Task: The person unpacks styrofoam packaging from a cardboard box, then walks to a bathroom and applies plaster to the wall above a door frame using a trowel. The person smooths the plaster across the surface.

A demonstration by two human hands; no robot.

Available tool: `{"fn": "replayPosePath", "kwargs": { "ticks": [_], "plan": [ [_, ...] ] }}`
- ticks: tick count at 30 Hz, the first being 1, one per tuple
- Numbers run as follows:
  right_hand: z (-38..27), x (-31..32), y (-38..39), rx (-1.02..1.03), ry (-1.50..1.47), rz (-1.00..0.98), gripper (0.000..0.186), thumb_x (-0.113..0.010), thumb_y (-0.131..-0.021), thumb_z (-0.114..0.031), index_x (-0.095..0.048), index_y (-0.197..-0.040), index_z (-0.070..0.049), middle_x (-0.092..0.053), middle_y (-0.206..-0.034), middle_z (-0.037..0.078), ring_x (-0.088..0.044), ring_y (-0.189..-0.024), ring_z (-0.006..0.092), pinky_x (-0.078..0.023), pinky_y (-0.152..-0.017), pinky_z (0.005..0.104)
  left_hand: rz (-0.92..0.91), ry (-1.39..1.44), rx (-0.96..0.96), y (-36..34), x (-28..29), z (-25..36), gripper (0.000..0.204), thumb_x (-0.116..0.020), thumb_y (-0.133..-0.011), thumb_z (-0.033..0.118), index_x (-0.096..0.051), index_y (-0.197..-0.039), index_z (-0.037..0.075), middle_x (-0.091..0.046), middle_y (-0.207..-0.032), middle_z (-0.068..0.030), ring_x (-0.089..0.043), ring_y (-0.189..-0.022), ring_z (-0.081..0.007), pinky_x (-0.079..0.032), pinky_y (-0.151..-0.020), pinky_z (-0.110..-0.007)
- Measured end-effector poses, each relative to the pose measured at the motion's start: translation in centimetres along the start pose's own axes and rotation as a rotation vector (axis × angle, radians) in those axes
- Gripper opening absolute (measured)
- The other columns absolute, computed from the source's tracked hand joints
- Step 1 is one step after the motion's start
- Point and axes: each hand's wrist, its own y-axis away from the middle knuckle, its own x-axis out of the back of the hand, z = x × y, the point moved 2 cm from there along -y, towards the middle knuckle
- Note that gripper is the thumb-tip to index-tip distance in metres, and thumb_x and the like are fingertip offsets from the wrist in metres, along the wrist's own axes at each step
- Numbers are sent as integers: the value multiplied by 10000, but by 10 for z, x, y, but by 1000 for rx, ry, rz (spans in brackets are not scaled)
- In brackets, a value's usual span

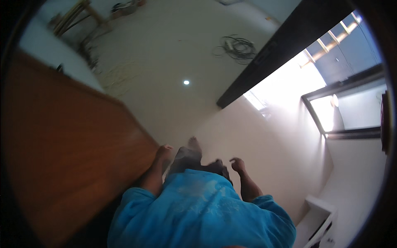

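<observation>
My left hand (164,152) hangs beside the front edge of a brown wooden panel (70,153), which looks like a door. Whether it touches the panel I cannot tell. Its fingers are loosely bent, a little blurred, and no object shows in them. On the other side of my body, my right hand (237,164) hangs over the pale floor (264,157). One finger stands out from the others, and this hand holds nothing visible. Below my blue shirt, dark trousers and one bare foot (194,143) show.
Coiled black cable (238,48) lies on the floor ahead. A dark door or frame edge (285,45) slants across the right, beside a bright opening and a dark-framed window (347,103). At far left stands a wooden frame (78,18); a white shelf unit (320,225) is at lower right.
</observation>
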Motion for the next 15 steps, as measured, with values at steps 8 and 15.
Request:
{"fn": "replayPosePath", "kwargs": {
  "ticks": [8,15],
  "plan": [
    [-234,116,-186,160,-110,32,307,-544,-863,-330,-713,-1021,-128,-692,-1004,182,-657,-961,370,-514,-851,466,84,295,78,-235,220,53,344,-557,-838,200,-676,-1142,92,-637,-765,-76,-617,-691,-204,-492,-670,-351],
    [-435,193,-414,403,171,-172,373,-515,-889,-384,-666,-1101,-117,-676,-1117,166,-642,-1036,375,-498,-891,495,185,642,339,-310,309,-68,400,-603,-829,216,-630,-1200,70,-618,-800,-50,-585,-716,-149,-477,-622,-311]
  ]
}}
